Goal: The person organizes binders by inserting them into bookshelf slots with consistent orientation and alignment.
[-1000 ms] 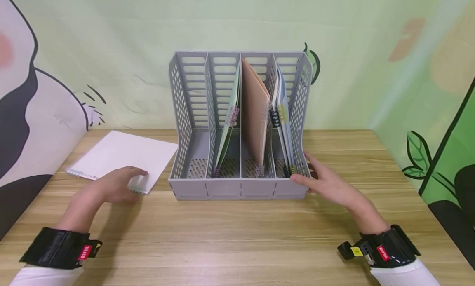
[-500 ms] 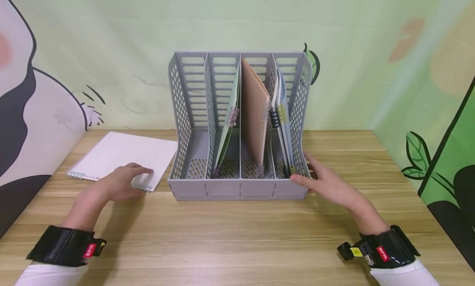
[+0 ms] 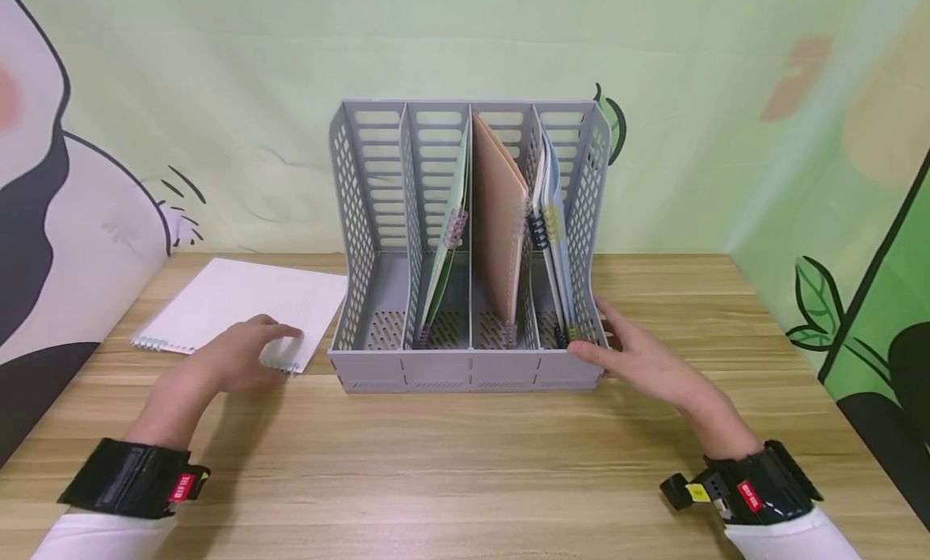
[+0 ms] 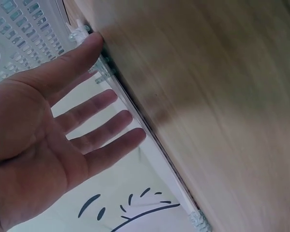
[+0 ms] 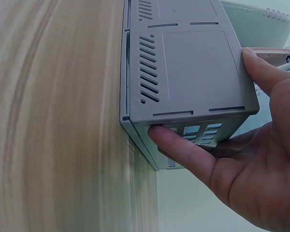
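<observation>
My left hand [image 3: 236, 357] rests at the near edge of a white spiral notebook [image 3: 254, 292] lying on the table at the left. In the left wrist view its fingers [image 4: 99, 140] are spread and fairly straight, and the thumb is right at the coil binding [image 4: 104, 72]. A grey file rack [image 3: 439, 371] with upright dividers stands to the right. My right hand [image 3: 643, 366] grips the rack's front right corner. The right wrist view has the thumb [image 5: 263, 70] on the front rim and the other fingers against the perforated side.
In the rack stand a green spiral notebook [image 3: 459, 181], a brown one [image 3: 497, 221], and white and blue ones [image 3: 554, 197] in the rightmost slot. The wooden table [image 3: 465, 471] extends in front. A printed green cloth [image 3: 690, 100] hangs behind.
My left hand has shifted slightly right and away from me, and the white notebook has turned a little with it. The right hand and the rack have stayed in place.
</observation>
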A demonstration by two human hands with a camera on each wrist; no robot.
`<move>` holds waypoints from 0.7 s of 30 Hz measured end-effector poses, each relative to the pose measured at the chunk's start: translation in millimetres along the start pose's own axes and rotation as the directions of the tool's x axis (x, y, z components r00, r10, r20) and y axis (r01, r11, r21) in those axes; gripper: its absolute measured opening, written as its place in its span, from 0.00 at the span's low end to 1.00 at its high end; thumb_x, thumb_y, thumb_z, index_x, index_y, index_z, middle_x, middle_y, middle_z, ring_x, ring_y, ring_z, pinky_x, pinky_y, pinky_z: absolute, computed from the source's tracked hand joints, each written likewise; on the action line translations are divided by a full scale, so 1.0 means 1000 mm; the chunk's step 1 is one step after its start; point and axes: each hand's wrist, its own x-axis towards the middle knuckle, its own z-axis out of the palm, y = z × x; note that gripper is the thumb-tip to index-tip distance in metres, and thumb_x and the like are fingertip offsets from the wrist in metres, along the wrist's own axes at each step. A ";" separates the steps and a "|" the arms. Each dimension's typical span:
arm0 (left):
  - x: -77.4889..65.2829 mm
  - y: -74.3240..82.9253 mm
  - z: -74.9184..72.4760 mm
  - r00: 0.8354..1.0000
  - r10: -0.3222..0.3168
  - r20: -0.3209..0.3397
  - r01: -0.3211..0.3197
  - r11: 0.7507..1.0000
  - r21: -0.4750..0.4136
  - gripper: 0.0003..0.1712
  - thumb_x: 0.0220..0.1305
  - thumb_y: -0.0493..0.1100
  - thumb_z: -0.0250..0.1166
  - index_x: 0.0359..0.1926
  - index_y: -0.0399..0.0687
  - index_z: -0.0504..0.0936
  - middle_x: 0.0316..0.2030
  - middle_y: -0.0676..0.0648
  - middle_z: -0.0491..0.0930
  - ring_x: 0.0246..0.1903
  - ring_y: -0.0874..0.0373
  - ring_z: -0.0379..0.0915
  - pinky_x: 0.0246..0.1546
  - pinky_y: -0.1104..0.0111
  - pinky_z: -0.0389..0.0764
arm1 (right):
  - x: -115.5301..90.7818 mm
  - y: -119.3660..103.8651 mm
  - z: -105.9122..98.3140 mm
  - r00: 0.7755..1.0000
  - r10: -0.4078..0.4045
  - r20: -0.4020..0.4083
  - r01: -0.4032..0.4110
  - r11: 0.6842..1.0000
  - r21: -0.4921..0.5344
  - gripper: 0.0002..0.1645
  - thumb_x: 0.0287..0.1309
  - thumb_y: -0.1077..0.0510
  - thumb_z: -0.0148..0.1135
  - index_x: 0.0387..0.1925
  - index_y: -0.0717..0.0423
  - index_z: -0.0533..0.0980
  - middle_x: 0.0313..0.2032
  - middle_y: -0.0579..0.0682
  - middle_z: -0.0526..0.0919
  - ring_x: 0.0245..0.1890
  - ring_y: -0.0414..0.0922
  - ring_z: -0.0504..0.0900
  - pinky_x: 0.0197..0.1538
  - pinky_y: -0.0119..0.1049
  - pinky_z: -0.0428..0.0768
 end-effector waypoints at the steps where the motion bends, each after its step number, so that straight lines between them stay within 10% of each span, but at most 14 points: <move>1: 0.000 0.000 0.000 1.000 0.007 -0.008 -0.007 1.000 0.001 0.34 0.49 0.39 0.76 0.58 0.36 0.77 0.54 0.29 0.70 0.53 0.30 0.69 0.53 0.45 0.69 | 0.000 0.000 0.000 1.000 0.000 0.000 0.000 1.000 0.001 0.55 0.68 0.42 0.59 0.78 0.55 0.36 0.67 0.68 0.60 0.61 0.62 0.71 0.47 0.38 0.80; 21: 0.003 0.016 -0.003 1.000 0.024 0.019 -0.028 0.978 0.207 0.20 0.54 0.39 0.73 0.49 0.36 0.83 0.41 0.43 0.79 0.43 0.43 0.78 0.44 0.52 0.76 | 0.000 0.000 0.001 1.000 0.012 -0.005 -0.012 1.000 0.008 0.55 0.68 0.42 0.59 0.78 0.55 0.36 0.67 0.68 0.60 0.60 0.62 0.71 0.46 0.37 0.80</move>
